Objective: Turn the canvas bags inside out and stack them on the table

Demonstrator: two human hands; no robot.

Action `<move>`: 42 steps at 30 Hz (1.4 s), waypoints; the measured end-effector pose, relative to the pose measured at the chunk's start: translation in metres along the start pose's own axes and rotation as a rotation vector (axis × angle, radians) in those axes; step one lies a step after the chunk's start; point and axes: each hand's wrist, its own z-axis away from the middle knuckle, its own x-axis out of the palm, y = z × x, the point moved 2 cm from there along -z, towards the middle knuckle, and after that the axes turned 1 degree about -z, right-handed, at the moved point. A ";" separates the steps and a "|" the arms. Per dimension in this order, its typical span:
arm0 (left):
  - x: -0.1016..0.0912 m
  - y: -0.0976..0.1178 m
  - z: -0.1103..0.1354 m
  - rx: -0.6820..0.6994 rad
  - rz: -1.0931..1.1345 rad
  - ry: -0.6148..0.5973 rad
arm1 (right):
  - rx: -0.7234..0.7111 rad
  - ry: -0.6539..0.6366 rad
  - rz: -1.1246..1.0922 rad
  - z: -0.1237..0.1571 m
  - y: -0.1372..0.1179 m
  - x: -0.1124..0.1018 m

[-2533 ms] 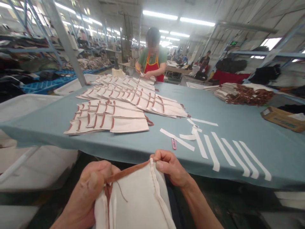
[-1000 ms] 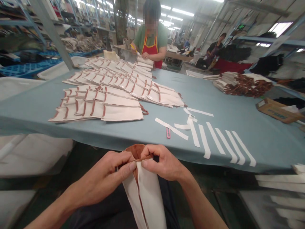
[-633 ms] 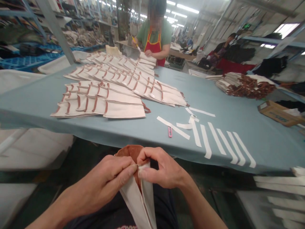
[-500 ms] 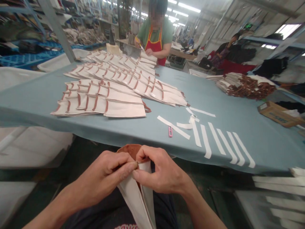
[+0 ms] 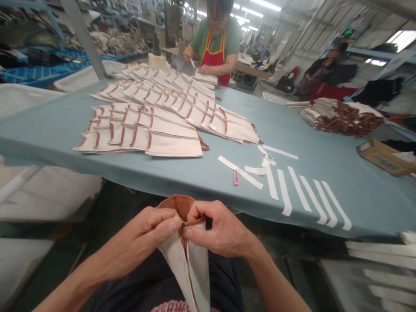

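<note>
I hold a cream cloth bag with a brown trimmed top edge over my lap, below the table's near edge. My left hand pinches the bag's top from the left, fingers closed on the fabric. My right hand pinches the same spot from the right, thumb and forefinger pressed together on the trim. The two hands touch at the fingertips. The bag hangs folded and narrow between my forearms.
A blue-grey table carries overlapping rows of cream bags, white strips, a pink clip, a bag pile and a cardboard box. A person in a red apron works at the far end.
Earlier the bag's top was spread wide between my hands. The hands have come together, folding the bag narrow, and both now pinch the brown edge at one point.
</note>
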 end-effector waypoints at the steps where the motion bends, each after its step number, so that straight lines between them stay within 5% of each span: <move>1: 0.000 0.000 0.000 -0.005 -0.005 -0.011 | -0.010 -0.001 -0.001 0.000 0.000 0.000; 10: -0.003 -0.001 -0.006 -0.044 -0.050 -0.017 | -0.103 0.028 -0.035 0.001 0.000 -0.004; 19: -0.005 0.001 -0.019 -0.119 0.013 -0.175 | -0.208 0.087 0.042 -0.009 0.006 -0.005; 29: 0.006 -0.003 -0.022 -0.084 -0.090 0.171 | -0.043 0.188 -0.043 0.001 0.018 -0.002; 34: 0.018 -0.012 -0.026 -0.154 -0.013 0.276 | -0.036 0.103 -0.039 0.006 0.025 -0.002; 42: 0.038 -0.028 -0.031 -0.384 0.267 0.415 | -0.035 0.284 0.100 0.006 0.035 -0.002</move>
